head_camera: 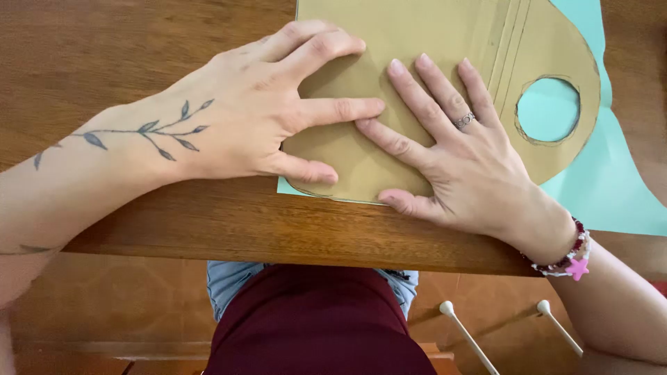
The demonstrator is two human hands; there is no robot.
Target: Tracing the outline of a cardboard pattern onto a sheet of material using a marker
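Item: tan cardboard cutout [431,42] with round hole [548,109], lying on turquoise paper [611,187] on wooden desk [229,229]. Left hand [257,118] and right hand [451,153]: both open, flat, gripping nothing, pressing cutout. Even downward pressure advisable to prevent slipping.

Two white ball-tipped sticks [479,333] lean beside the wooden table [278,229].

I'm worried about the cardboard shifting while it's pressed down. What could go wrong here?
The brown cardboard template lies on turquoise paper near the table edge. Both the left hand and the right hand press only its near end, so the far end with the round hole might lift or pivot. The paper might also slide on the smooth wood.
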